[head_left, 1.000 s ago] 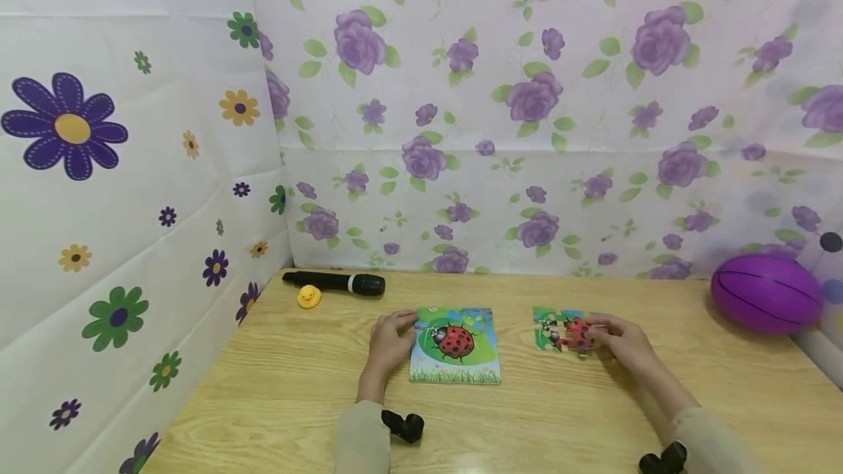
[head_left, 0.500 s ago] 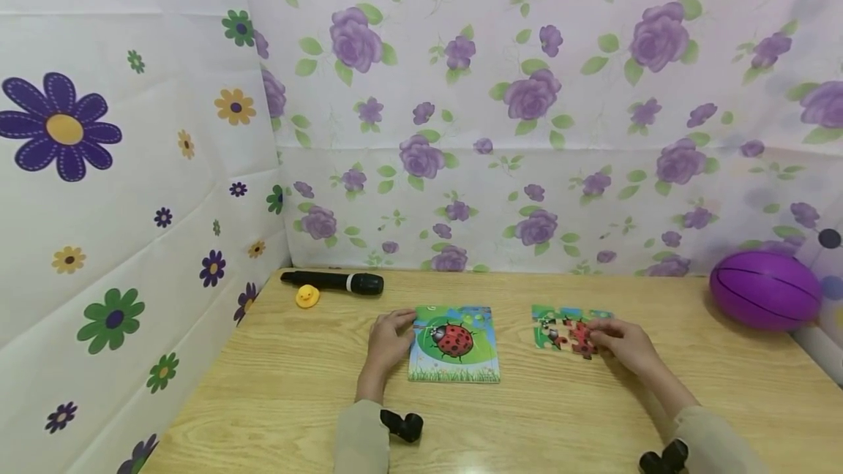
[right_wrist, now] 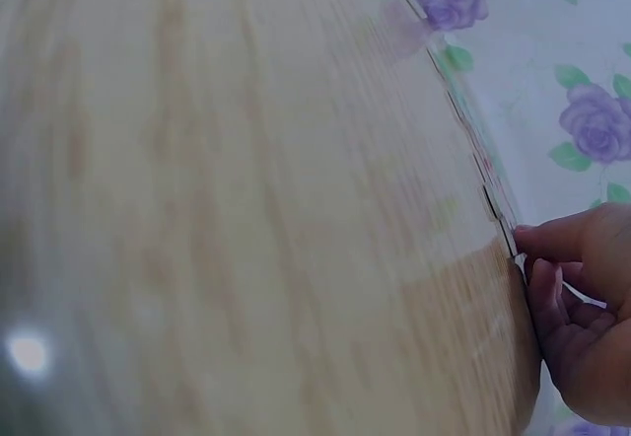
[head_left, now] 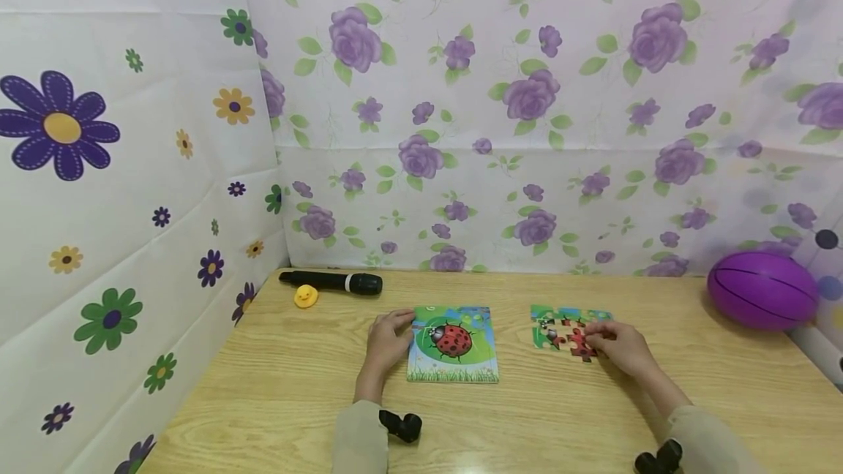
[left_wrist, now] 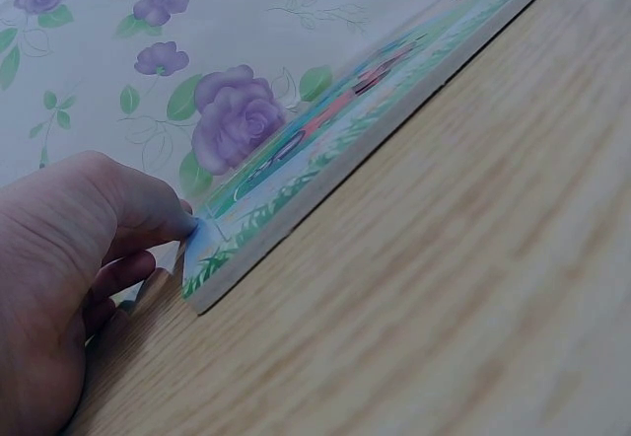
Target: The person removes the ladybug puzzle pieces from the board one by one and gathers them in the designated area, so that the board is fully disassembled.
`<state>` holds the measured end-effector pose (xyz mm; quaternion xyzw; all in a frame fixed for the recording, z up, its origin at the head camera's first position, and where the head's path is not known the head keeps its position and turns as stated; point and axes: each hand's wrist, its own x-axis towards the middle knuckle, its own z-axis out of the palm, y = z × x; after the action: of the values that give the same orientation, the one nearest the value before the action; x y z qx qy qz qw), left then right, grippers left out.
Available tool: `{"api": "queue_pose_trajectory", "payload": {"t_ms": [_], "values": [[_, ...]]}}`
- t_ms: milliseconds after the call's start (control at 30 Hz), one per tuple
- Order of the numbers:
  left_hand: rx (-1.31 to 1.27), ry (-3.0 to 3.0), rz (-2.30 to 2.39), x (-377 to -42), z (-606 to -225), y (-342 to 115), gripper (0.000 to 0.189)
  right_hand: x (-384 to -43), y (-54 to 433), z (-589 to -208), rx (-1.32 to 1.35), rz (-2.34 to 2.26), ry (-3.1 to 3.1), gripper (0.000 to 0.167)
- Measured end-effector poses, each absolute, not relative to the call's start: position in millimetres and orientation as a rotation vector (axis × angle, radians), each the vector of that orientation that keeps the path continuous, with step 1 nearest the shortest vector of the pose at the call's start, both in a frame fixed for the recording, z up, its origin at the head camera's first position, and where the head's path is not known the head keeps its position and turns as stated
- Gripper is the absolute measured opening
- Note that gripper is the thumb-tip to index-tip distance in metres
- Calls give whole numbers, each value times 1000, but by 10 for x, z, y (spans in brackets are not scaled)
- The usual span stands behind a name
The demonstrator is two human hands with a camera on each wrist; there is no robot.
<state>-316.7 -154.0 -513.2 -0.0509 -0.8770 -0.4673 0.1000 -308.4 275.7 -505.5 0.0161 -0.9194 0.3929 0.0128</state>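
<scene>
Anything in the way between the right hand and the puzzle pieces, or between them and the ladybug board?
Nothing visible. The right hand touches the puzzle pieces, and only tabletop shows between them and the ladybug board; the left hand is at its opposite edge.

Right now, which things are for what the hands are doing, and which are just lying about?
In the job:
ladybug picture board, touched by the left hand
ladybug puzzle pieces, with the right hand on them

Just lying about:
black microphone
yellow toy duck
purple ball
</scene>
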Motion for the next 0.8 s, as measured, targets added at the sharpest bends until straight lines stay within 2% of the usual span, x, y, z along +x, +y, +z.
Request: {"api": "queue_pose_trajectory", "payload": {"t_ms": [800], "values": [[-124, -2607, -1403, -3166, -5139, -1542, 35, -3119, 2720, -5074, 53, 1083, -2876, 22]]}}
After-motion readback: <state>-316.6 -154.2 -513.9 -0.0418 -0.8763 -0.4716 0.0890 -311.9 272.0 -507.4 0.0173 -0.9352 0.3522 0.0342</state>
